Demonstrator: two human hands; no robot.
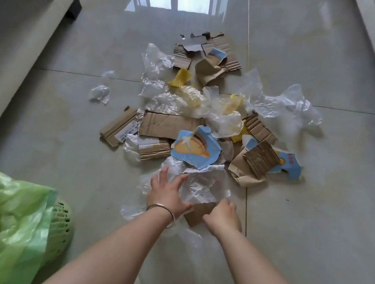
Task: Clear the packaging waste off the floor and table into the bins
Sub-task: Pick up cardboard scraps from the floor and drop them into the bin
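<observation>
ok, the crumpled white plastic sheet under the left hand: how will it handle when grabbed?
The crumpled white plastic sheet is probably floppy: it lies in creases. Likely light, thin enough to look translucent. It may drag the brown cardboard piece at its near edge.

Glossy tiled floor, torn cardboard, crumpled plastic, green-lined bin

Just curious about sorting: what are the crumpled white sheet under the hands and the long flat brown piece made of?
Crumpled white sheet: probably thin paper or film, matte, sharply creased. Long flat brown piece: corrugated cardboard, dull, with torn edges and fold lines.
</observation>
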